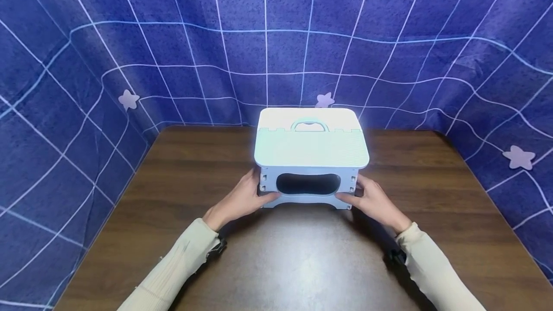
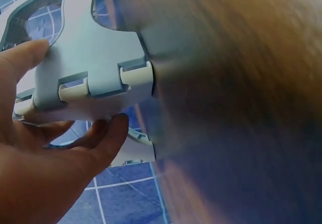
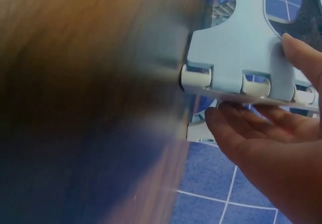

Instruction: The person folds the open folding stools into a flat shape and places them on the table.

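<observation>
A pale blue and white folding step stool [image 1: 311, 150] stands upright and unfolded on the wooden table, its top carrying a light blue handle. At its left leg is my left hand [image 1: 248, 193], gripping with the thumb on the front panel and the fingers along the side. My right hand [image 1: 376, 200] holds the opposite leg the same way. In the left wrist view the thumb lies beside the oval opening of the stool [image 2: 75, 48], with white hinge pieces below. The right wrist view shows the right thumb on the stool's front panel [image 3: 246, 43], fingers under the hinged edge.
The brown wooden table [image 1: 194, 157] extends on both sides of the stool and toward me. A blue curtain [image 1: 242, 52] with white grid lines and star shapes hangs behind the table and along both its sides.
</observation>
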The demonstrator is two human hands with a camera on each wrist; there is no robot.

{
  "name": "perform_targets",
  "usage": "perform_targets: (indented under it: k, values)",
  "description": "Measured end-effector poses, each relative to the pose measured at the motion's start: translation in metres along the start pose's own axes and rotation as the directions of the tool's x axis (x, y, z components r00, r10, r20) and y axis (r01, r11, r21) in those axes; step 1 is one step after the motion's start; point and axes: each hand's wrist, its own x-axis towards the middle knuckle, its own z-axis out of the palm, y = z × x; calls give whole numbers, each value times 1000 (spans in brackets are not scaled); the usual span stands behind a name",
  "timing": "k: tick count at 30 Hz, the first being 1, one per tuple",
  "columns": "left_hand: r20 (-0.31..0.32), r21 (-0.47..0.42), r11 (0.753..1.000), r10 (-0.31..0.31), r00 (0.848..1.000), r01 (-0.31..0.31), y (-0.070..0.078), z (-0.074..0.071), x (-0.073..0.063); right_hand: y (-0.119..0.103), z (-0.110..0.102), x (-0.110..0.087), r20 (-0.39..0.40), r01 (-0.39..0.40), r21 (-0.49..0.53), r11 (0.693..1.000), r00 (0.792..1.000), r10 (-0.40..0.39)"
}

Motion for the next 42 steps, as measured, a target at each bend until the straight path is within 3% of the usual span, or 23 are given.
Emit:
perform_targets:
  k: [6,21,42]
  values:
    - [18,-68,997,-41,999,43,-1,0,-2,0,-2,1,45,16,39,999,999,-18]
    - [45,-90,994,-55,997,59,-1,2,-7,2,-6,-4,119,18,61,998,993,-25]
    - [113,-228,973,-19,993,44,4,9,-14,5,-5,-13,211,88,155,984,970,-120]
